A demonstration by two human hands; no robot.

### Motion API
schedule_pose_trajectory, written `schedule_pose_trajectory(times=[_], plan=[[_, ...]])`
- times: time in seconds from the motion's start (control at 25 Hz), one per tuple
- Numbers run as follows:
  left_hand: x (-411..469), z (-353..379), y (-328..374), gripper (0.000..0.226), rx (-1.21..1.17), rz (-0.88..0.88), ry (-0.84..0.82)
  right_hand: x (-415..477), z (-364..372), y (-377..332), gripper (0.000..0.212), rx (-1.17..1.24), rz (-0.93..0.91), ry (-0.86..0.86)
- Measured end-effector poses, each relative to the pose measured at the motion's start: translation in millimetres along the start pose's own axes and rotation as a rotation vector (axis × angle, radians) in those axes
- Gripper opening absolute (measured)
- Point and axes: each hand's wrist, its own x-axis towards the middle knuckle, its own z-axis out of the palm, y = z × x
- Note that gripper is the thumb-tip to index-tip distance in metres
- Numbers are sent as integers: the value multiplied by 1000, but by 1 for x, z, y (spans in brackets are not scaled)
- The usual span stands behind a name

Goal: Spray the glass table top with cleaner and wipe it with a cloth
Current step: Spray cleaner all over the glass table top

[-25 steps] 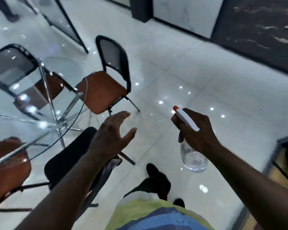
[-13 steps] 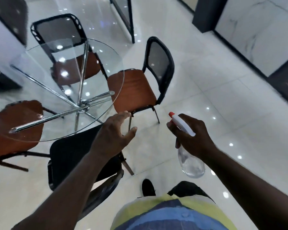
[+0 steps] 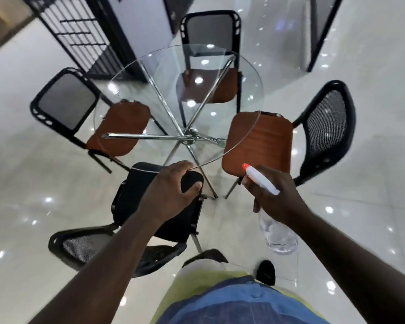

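Worktop: round clear glass on crossed chrome legs, at 12 o'clock from the person. Bottle: clear body, white head, red nozzle aimed toward 10 o'clock, held off the glass at its 5 o'clock, above the floor. Right hand: fingers wrapped round the bottle neck. Left hand: fingers loosely spread, holding nothing, over the black chair seat at the worktop's 6 o'clock rim; contact with seat, cannot tell. Brown chairs at the worktop's 9, 12 and 3 o'clock.
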Motion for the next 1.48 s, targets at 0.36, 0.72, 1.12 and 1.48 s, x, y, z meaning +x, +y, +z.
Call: schedule_pose_trajectory(times=[0.36, 0.72, 1.12, 1.48], plan=[[44, 32, -51, 64, -44, -288, 14, 135, 23, 19, 12, -162, 24, -272], [105, 89, -117, 76, -113, -488, -252, 248, 69, 43, 16, -350, 94, -415], [146, 125, -113, 96, 64, -619, -558, 328, 80, 90, 18, -374, -79, -631], [155, 141, -101, 98, 206, -724, -555, 352, 103, 97, 23, -419, -446, -851]])
